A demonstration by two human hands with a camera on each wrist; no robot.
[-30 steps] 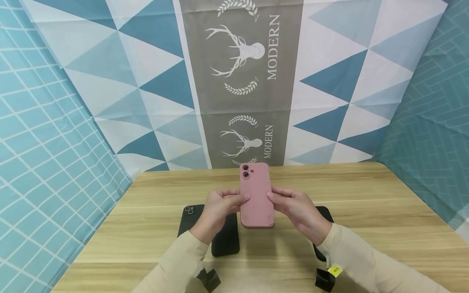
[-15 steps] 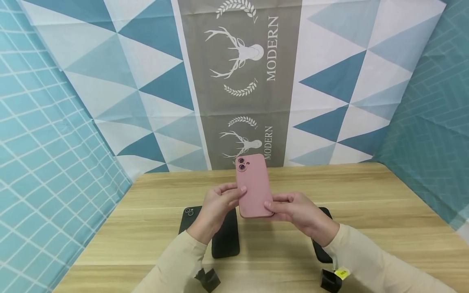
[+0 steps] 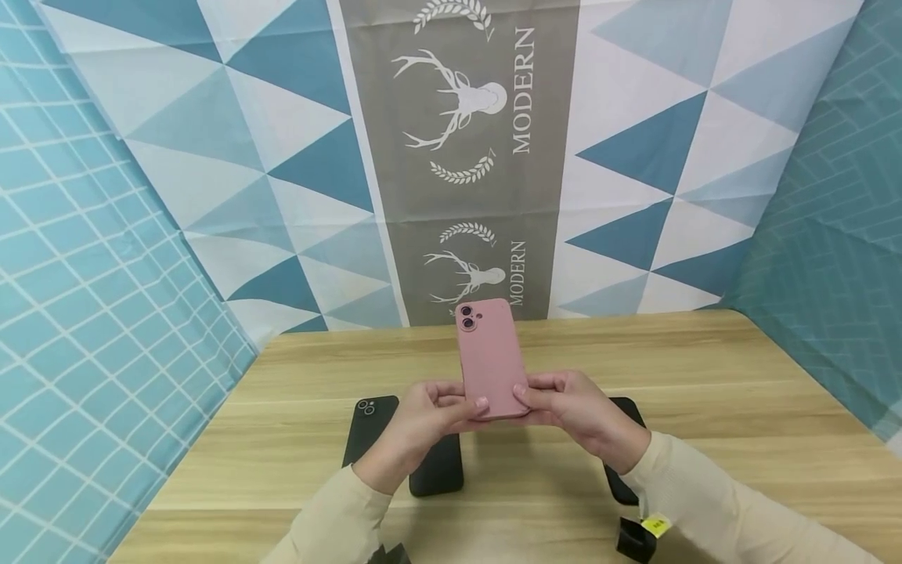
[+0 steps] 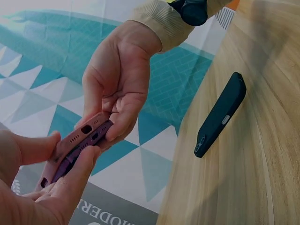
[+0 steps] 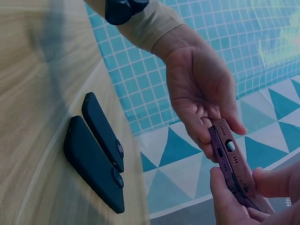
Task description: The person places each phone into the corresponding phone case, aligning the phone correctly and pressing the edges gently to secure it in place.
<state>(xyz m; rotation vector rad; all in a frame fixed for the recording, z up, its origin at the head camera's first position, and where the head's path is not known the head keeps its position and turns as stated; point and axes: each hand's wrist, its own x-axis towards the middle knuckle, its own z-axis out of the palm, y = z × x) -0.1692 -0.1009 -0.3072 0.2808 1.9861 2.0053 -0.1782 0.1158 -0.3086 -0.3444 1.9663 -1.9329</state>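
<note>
A pink phone case [image 3: 489, 352], camera end up and tilted slightly left, is held above the table by both hands. In the wrist views a purple phone [image 5: 220, 152] lies against it, with a narrow gap between their bottom edges. My left hand [image 3: 423, 415] pinches the lower left corner, thumb on the pink back. My right hand [image 3: 588, 415] pinches the lower right corner likewise. Fingers of both hands lie on the purple side, clearest in the left wrist view, where the case's edge [image 4: 79, 133] shows a port hole. The phone's front is hidden.
Two black phones or cased phones lie left on the wooden table [image 3: 317, 501]: one with a camera ring [image 3: 369, 423], the other [image 3: 437, 466] partly behind my left hand. Another black one [image 3: 622, 482] lies by my right wrist. Patterned cloth [image 3: 465, 157] hangs behind.
The pink case has risen slightly and tilted left. My right hand slid from its side to the lower right corner, then my left hand moved down to the lower left corner.
</note>
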